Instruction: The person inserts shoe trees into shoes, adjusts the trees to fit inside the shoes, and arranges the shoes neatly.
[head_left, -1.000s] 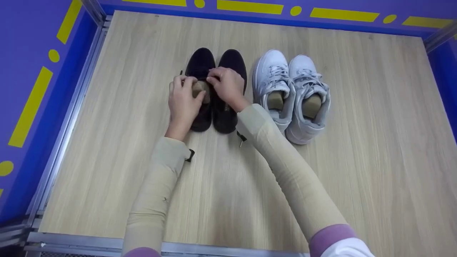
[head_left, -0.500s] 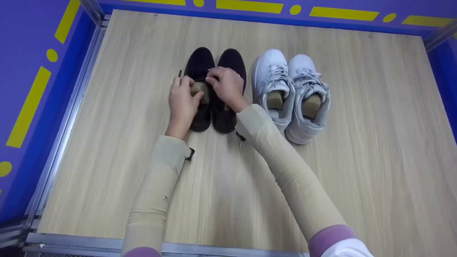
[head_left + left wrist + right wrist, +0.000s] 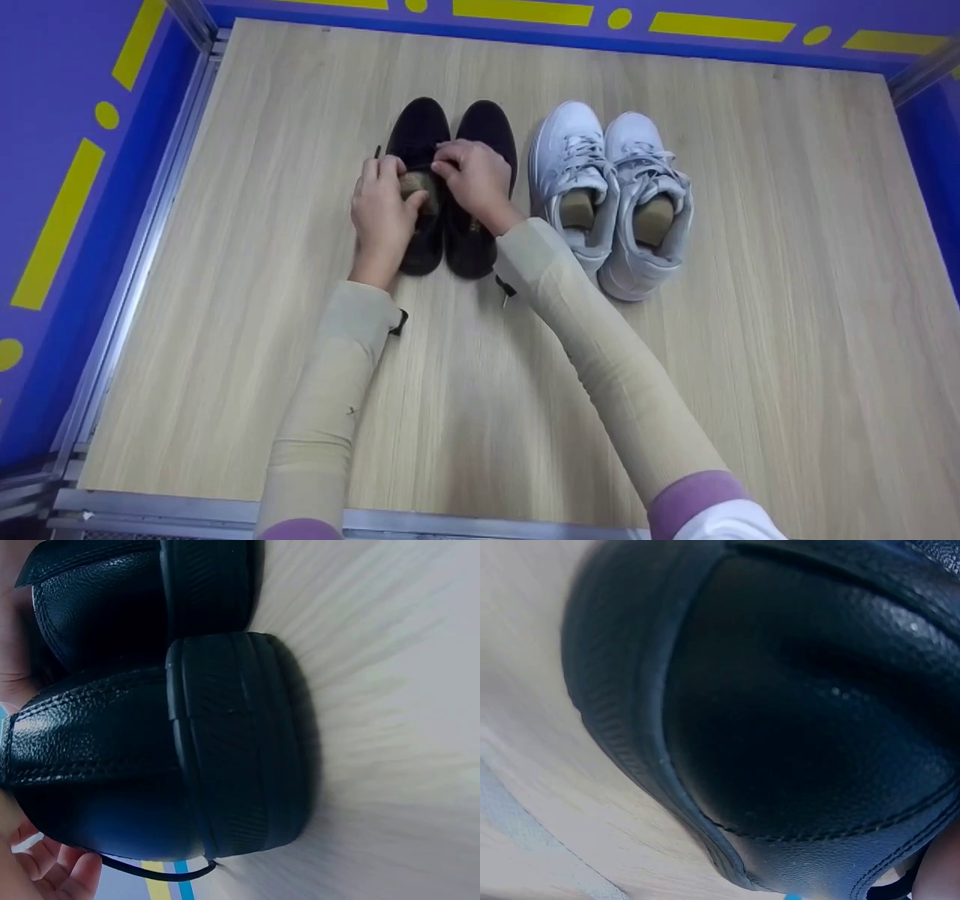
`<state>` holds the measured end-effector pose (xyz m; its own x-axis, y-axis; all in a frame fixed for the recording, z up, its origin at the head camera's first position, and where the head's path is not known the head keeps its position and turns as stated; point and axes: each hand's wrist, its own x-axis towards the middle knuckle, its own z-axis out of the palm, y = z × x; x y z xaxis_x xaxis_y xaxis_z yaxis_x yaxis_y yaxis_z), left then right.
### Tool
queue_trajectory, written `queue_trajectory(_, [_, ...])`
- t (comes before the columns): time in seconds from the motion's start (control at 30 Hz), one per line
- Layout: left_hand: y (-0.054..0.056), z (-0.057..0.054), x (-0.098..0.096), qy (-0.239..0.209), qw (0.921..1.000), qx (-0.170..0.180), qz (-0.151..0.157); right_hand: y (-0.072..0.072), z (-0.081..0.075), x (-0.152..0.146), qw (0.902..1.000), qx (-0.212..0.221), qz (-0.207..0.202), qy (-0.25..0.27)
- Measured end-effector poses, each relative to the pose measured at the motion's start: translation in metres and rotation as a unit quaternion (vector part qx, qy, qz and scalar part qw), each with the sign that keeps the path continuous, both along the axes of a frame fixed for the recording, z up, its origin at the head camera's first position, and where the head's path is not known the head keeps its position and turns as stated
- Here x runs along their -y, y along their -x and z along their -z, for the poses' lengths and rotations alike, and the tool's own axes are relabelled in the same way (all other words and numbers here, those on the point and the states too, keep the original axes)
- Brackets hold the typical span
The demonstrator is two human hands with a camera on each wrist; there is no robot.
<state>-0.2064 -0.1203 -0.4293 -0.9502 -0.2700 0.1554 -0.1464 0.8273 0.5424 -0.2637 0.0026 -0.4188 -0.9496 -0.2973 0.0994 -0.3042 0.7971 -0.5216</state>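
Note:
A left black shoe (image 3: 417, 131) stands toe-away on the wooden board, with a tan insert (image 3: 420, 184) in its opening. My left hand (image 3: 381, 217) is at its left side, fingers curled at the shoe's edge and thumb over the opening. A black shoelace (image 3: 157, 874) sticks out from the left fingers and appears held by them. My right hand (image 3: 480, 180) reaches over the right black shoe (image 3: 486, 124), thumb and forefinger pinched at the left shoe's lacing. Its fingertips hide what they pinch, apparently lace. The right wrist view shows mostly black leather and a fingertip (image 3: 939, 870).
A pair of white sneakers, the left one (image 3: 571, 142) and the right one (image 3: 637, 255), stands right of the black shoes, tan inserts inside. Blue panels (image 3: 525, 37) with yellow marks border the wooden board (image 3: 787, 300). A metal frame (image 3: 165, 502) edges the front.
Very little differs. The left fingers and the lace end beside them have shifted slightly, while the right hand keeps its pinch and the shoes stay put.

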Motion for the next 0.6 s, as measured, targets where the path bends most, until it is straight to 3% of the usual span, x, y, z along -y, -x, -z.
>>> queue_trajectory(0.33, [0.0061,0.0006,0.0013,-0.018,0.9996,0.022,-0.007,-0.0005,0.0007,-0.0001,1.0,-0.007,-0.005,-0.004])
queue_trajectory(0.6, [0.0075,0.0064,0.0038,-0.026,0.9996,-0.008,-0.001,-0.0017,0.0013,0.0003,0.9999,-0.013,-0.007,-0.001])
